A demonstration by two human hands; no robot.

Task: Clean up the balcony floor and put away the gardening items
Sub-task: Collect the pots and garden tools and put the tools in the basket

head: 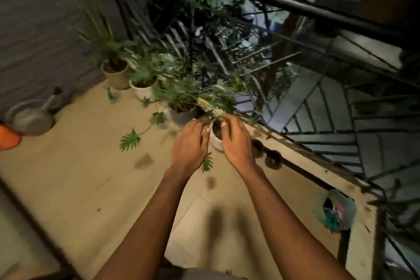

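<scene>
Here the left hand (190,143) and right hand (236,143) curl round opposite sides of a small white pot (216,143) at the edge of the balcony floor (91,177), beside the railing (295,7); whether it is lifted, I cannot tell. It probably handles light but brittle, with floppy leafy stems, so the walls below the rim are the place to grip. It holds dark soil. Beyond, a grey pot (184,115) and a beige pot (116,78) each hold a plant; a plastic bag (338,207) holds small colourful items.
</scene>
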